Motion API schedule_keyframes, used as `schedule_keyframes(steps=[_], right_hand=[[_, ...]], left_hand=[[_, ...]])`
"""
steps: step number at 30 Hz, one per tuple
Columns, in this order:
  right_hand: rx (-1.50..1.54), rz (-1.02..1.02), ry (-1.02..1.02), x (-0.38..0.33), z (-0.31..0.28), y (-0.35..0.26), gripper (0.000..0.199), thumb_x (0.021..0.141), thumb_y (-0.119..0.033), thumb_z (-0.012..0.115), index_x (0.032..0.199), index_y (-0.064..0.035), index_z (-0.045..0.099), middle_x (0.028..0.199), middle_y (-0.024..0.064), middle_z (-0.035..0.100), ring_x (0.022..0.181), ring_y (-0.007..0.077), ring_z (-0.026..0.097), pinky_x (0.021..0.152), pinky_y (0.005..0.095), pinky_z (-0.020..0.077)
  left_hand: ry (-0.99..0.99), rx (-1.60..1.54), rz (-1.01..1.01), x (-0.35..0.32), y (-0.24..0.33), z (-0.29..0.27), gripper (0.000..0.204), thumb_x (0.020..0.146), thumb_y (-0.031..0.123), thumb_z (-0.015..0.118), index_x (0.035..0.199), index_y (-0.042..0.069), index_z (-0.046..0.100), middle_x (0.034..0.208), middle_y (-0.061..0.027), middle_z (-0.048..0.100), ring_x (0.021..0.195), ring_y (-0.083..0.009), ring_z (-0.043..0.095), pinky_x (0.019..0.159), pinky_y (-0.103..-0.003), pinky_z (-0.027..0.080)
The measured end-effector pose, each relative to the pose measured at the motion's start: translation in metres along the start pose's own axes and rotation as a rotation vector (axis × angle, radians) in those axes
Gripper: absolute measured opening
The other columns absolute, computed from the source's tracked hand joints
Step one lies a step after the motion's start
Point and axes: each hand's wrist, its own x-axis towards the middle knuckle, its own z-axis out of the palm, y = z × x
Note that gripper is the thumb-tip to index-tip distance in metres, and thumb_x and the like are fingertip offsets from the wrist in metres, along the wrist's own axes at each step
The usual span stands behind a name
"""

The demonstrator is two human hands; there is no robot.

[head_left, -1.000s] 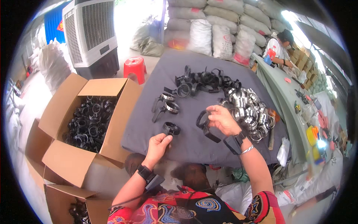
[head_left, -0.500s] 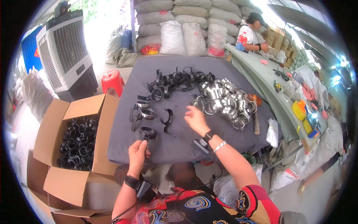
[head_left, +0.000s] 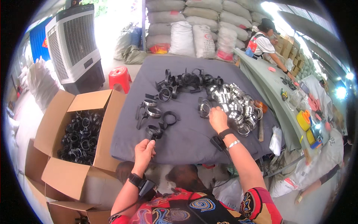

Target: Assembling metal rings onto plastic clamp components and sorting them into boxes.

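The left hand [head_left: 143, 150] is closed around the handle end of a black ring clamp [head_left: 153, 132], which lies at the near edge of the grey cloth-covered table [head_left: 194, 140]. The right hand [head_left: 218, 118] reaches further out, fingers curled down onto the near side of a heap of silver metal rings [head_left: 235, 104]; whether it actually grips one cannot be told, since the fingertips are hidden among the rings. Just beyond the held clamp lie a few more loose clamps [head_left: 153, 111], some fitted with a silver ring, and a bigger pile of black clamps [head_left: 184, 81] sits toward the far edge of the table. To the left, an open cardboard box [head_left: 80, 132] stands beside the table, filled with black clamps. A red plastic stool [head_left: 120, 77] and a large air cooler [head_left: 74, 48] stand behind the box, with stacked sacks [head_left: 194, 26] beyond the table
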Motion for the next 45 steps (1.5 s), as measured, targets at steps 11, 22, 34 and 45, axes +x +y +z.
schedule_keyframes(steps=[11,22,34,45], right_hand=[[0.798,0.089,-0.003,0.013,-0.009,-0.032,0.011,0.082,-0.009,0.059,0.078,0.0011,0.056,0.069,0.0119,0.058,0.056,0.0223,0.055,0.053,0.0344,0.0449],[1.212,0.573,-0.718,-0.067,-0.035,-0.031,0.020,0.091,-0.012,0.051,0.099,0.0044,0.060,0.072,0.0042,0.059,0.048,0.0084,0.051,0.039,0.0241,0.0396],[0.163,-0.226,-0.531,-0.076,-0.064,-0.084,0.078,0.065,-0.023,0.077,0.129,0.0045,0.043,0.121,0.0201,0.052,0.112,0.0351,0.049,0.093,0.0408,0.0432],[0.093,-0.929,0.119,-0.077,-0.121,-0.129,0.055,0.074,-0.008,0.059,0.128,0.0008,0.047,0.117,0.0127,0.054,0.099,0.0262,0.053,0.077,0.0352,0.0458]], left_hand=[[-0.009,-0.023,-0.009,-0.005,0.003,-0.003,0.029,0.094,0.020,0.053,0.069,0.006,0.052,0.055,-0.0003,0.051,0.049,-0.0082,0.049,0.046,-0.022,0.038],[-0.047,-0.165,-0.158,-0.043,0.013,-0.023,0.031,0.092,0.021,0.056,0.065,0.007,0.049,0.054,-0.0006,0.047,0.047,-0.0113,0.047,0.048,-0.025,0.038],[-0.028,-0.148,-0.207,-0.082,-0.024,-0.035,0.027,0.090,0.017,0.055,0.068,0.003,0.058,0.066,-0.0025,0.059,0.066,-0.0091,0.053,0.067,-0.025,0.040],[-0.082,-0.152,-0.156,-0.073,-0.040,-0.040,0.025,0.090,0.016,0.053,0.071,0.002,0.059,0.069,-0.0023,0.060,0.068,-0.0092,0.052,0.069,-0.025,0.040]])
